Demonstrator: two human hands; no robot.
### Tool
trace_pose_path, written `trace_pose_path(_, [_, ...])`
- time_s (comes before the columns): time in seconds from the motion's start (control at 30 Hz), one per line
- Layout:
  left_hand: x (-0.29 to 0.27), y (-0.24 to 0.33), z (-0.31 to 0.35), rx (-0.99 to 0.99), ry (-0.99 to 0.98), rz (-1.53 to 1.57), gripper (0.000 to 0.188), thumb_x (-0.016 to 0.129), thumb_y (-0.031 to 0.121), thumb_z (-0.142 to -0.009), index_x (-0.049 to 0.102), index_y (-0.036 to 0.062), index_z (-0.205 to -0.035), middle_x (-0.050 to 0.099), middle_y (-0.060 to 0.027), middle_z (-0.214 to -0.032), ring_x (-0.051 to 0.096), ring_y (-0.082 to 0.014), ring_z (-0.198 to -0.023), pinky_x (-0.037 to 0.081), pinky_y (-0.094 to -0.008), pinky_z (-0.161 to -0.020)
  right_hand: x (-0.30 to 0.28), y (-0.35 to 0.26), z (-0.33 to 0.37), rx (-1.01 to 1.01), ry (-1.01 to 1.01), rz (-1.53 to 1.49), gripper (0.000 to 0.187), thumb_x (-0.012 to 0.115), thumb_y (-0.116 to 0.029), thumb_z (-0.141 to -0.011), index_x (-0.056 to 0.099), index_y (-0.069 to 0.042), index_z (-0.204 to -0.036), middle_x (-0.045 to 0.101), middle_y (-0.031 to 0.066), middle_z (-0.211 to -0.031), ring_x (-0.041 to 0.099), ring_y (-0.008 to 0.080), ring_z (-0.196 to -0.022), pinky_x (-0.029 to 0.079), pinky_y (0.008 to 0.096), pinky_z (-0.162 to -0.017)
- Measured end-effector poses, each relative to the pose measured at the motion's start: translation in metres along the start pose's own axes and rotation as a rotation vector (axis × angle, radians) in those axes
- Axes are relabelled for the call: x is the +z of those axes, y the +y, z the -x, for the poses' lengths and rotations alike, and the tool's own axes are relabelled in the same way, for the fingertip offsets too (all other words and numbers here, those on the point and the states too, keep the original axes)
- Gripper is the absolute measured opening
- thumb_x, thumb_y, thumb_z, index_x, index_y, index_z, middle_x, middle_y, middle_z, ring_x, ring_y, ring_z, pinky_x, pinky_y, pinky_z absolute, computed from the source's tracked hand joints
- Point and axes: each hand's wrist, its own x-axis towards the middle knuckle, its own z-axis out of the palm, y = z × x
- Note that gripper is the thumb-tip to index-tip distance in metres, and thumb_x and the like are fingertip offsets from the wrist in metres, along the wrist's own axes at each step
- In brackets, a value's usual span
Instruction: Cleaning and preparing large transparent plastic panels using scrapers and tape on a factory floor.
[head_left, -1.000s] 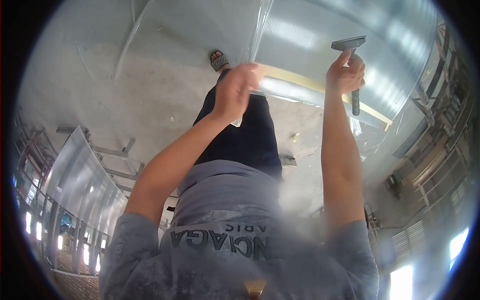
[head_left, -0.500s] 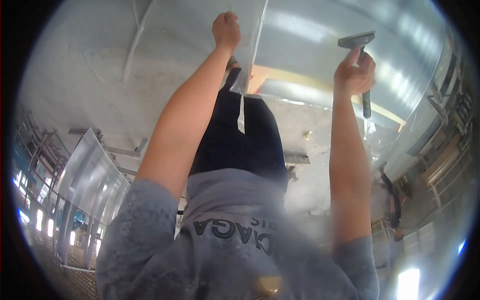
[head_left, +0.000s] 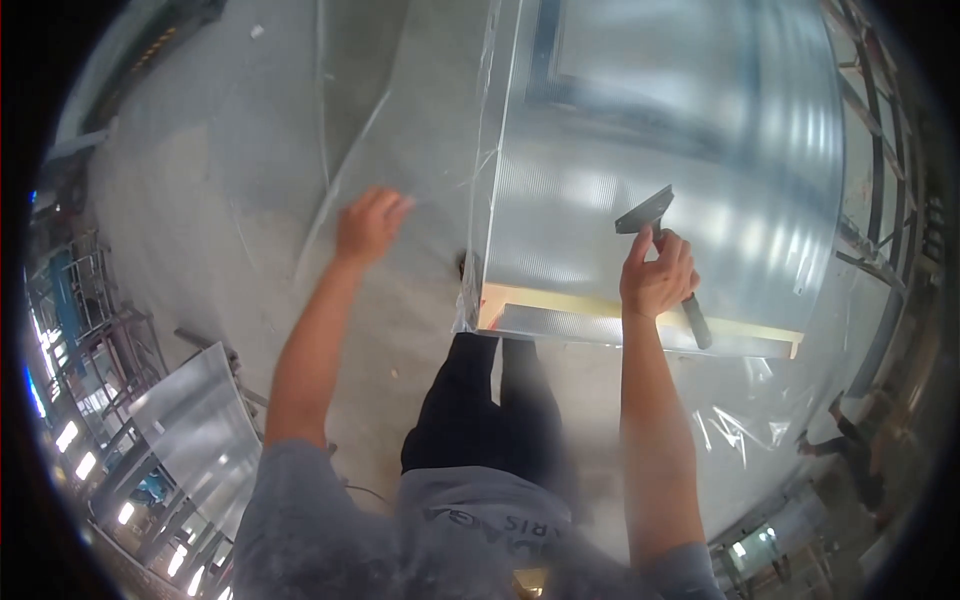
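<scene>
My right hand (head_left: 657, 278) grips a scraper (head_left: 697, 318) by its dark handle. The scraper's wide flat metal blade (head_left: 645, 210) points away from me, above a ribbed translucent panel (head_left: 590, 215). A strip of yellowish tape (head_left: 600, 304) runs along the panel's near edge. Left of the panel, my left hand (head_left: 368, 228) is closed in a pinch, held out over the floor. Faint clear plastic film (head_left: 450, 186) seems to stretch from its fingertips to the panel's left edge. More loose film (head_left: 468, 300) hangs at the near left corner.
Crumpled clear film (head_left: 740, 430) lies on the floor at the right. Another translucent sheet (head_left: 195, 425) leans on racks at the lower left. Metal framing (head_left: 880, 130) stands along the right side. A person (head_left: 850, 450) is at the far right.
My left hand has moved left, away from the panel's edge. My right hand still holds the scraper, its blade now more tilted. The view has shifted, showing more of the panel.
</scene>
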Motion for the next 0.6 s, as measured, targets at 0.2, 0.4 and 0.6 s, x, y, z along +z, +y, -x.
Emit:
trace_pose_path(0.2, [-0.288,-0.249,0.056,-0.306,-0.028,-0.750,0.036,0.045,0.031,-0.103,0.068,0.0056,-0.115,0.068,-0.0177,-0.113,0.064,-0.0342,-0.105,0.050,-0.0451,-0.091,-0.004,-0.019,-0.009,-0.018,0.021,-0.101,0.022,0.069,-0.039,-0.088,0.064,-0.017,-0.087,0.064,-0.0033,-0.082,0.062,0.0220,-0.078,0.038,0.0391,-0.076])
trace_pose_path(0.4, [-0.440,-0.223,0.277,-0.856,-0.507,0.003,0.064,0.062,0.063,-0.087,0.073,0.0046,-0.110,0.071,-0.0172,-0.109,0.067,-0.0253,-0.102,0.050,-0.0433,-0.090,-0.005,0.000,0.000,0.049,-0.024,-0.053,0.023,0.068,-0.042,-0.087,0.067,-0.019,-0.085,0.066,-0.0025,-0.085,0.064,0.0241,-0.082,0.039,0.0413,-0.078])
trace_pose_path(0.6, [-0.109,0.011,0.240,-1.017,-0.315,0.922,0.056,0.060,0.036,-0.097,0.046,0.0120,-0.146,0.061,-0.0093,-0.133,0.062,-0.0207,-0.115,0.050,-0.0347,-0.094,0.002,-0.002,-0.009,-0.012,0.022,0.050,0.026,0.068,-0.045,-0.088,0.068,-0.019,-0.083,0.068,-0.0038,-0.084,0.065,0.0232,-0.083,0.040,0.0410,-0.081])
